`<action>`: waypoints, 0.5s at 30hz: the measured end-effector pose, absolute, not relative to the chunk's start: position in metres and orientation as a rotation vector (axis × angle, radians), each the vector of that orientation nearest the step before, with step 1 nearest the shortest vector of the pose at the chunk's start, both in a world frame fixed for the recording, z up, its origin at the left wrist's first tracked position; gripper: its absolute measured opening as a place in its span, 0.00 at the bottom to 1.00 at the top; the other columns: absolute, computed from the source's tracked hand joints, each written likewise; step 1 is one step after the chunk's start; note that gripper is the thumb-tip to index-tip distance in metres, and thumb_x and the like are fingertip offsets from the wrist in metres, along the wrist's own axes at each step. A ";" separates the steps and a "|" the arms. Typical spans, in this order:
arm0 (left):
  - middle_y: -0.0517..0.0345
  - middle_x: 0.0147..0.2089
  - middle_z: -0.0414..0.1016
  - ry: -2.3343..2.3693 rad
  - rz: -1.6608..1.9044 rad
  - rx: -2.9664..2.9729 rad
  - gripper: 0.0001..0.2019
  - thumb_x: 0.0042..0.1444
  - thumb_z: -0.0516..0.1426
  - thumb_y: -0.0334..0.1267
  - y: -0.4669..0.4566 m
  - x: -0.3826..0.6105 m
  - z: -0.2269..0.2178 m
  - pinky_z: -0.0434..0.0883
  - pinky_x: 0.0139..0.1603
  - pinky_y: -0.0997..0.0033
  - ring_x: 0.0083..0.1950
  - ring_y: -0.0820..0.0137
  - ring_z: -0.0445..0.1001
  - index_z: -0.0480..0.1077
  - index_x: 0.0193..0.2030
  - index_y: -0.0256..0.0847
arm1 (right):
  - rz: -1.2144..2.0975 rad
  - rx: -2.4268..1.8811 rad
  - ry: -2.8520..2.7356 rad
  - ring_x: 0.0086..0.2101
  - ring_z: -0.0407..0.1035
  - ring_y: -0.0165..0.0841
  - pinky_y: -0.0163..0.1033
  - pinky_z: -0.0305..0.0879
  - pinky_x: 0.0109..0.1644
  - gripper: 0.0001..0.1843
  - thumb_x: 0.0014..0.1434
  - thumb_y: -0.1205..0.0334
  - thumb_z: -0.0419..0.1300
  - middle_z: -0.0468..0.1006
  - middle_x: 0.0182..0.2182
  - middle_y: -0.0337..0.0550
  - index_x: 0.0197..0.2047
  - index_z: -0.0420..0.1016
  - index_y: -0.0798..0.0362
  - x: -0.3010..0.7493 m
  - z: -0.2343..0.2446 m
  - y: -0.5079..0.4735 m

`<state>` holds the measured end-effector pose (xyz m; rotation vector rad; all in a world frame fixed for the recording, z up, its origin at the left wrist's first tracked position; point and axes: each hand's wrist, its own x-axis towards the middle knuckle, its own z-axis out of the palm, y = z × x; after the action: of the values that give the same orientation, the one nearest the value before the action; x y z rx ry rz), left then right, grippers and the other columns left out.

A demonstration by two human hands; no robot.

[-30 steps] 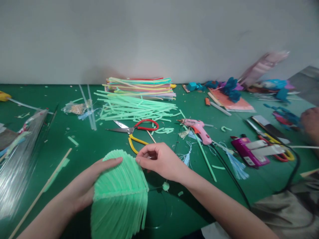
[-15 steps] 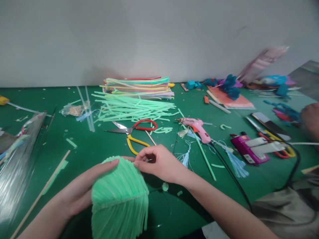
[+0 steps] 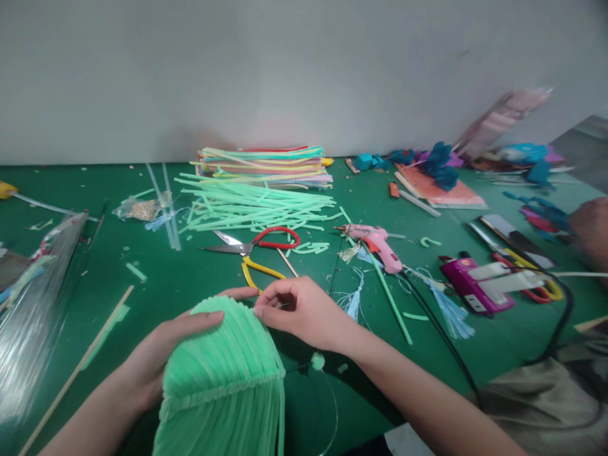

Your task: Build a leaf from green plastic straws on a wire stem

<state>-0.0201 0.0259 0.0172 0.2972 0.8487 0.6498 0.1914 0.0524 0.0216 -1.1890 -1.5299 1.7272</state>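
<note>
A thick sheet of green pipe cleaners [image 3: 223,367], laid side by side with a raised ridge across them, is in my left hand [image 3: 156,354]. My left thumb lies on its front, while the fingers go behind and are partly hidden. At its upper right edge, my right hand [image 3: 297,313] is closed in a pinch. A fine thread or wire shows by those fingertips; the exact grip is too small to see. Below my right wrist hangs a small green tuft [image 3: 317,361], with a thin clear strand curving down from it.
Open scissors [image 3: 247,249] lie just beyond my hands, before a pile of loose green pipe cleaners [image 3: 261,206]. To the right are a pink glue gun [image 3: 380,244] with a black cord, blue tassels [image 3: 451,313] and a purple box [image 3: 475,288]. Another person's hand [image 3: 591,231] is blurred at far right.
The pipe-cleaner sheet has swung a little left and shows broader. My left hand has shifted with it, its index finger now visible behind the top edge. My right hand stays nearly still.
</note>
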 end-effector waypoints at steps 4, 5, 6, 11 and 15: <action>0.44 0.55 0.78 0.734 0.667 0.171 0.29 0.58 0.57 0.47 0.025 -0.020 0.014 0.70 0.56 0.55 0.54 0.53 0.77 0.64 0.65 0.38 | 1.748 -1.164 -1.537 0.26 0.63 0.25 0.31 0.59 0.31 0.03 0.53 0.65 0.65 0.72 0.24 0.35 0.31 0.77 0.56 0.195 0.023 0.055; 0.45 0.55 0.78 0.703 0.666 0.120 0.32 0.58 0.56 0.52 0.025 -0.020 0.013 0.68 0.58 0.54 0.55 0.53 0.76 0.62 0.66 0.39 | 1.750 -1.163 -1.533 0.26 0.63 0.25 0.31 0.60 0.31 0.03 0.53 0.65 0.64 0.73 0.24 0.35 0.31 0.77 0.56 0.197 0.024 0.056; 0.46 0.56 0.78 0.669 0.667 0.072 0.35 0.57 0.55 0.57 0.024 -0.019 0.013 0.66 0.60 0.52 0.57 0.53 0.75 0.61 0.67 0.41 | 1.743 -1.166 -1.526 0.26 0.63 0.25 0.31 0.60 0.31 0.03 0.53 0.65 0.64 0.72 0.24 0.35 0.31 0.77 0.56 0.199 0.025 0.058; 0.49 0.61 0.73 0.484 0.755 0.006 0.47 0.53 0.49 0.70 0.024 -0.021 0.011 0.53 0.68 0.49 0.68 0.51 0.61 0.52 0.71 0.42 | 1.594 -1.190 -1.423 0.25 0.63 0.24 0.30 0.60 0.28 0.05 0.54 0.63 0.65 0.72 0.24 0.35 0.31 0.76 0.56 0.202 0.032 0.062; 0.58 0.61 0.74 0.397 0.842 0.022 0.41 0.57 0.45 0.68 0.022 -0.024 0.004 0.52 0.70 0.55 0.71 0.58 0.57 0.53 0.71 0.47 | 1.454 -1.182 -1.261 0.25 0.64 0.25 0.31 0.64 0.27 0.07 0.55 0.59 0.64 0.70 0.24 0.35 0.31 0.76 0.55 0.197 0.036 0.060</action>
<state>-0.0236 0.0221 0.0044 0.0217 0.3973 0.8418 0.1966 0.0603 0.0356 -1.1822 -1.2614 1.4545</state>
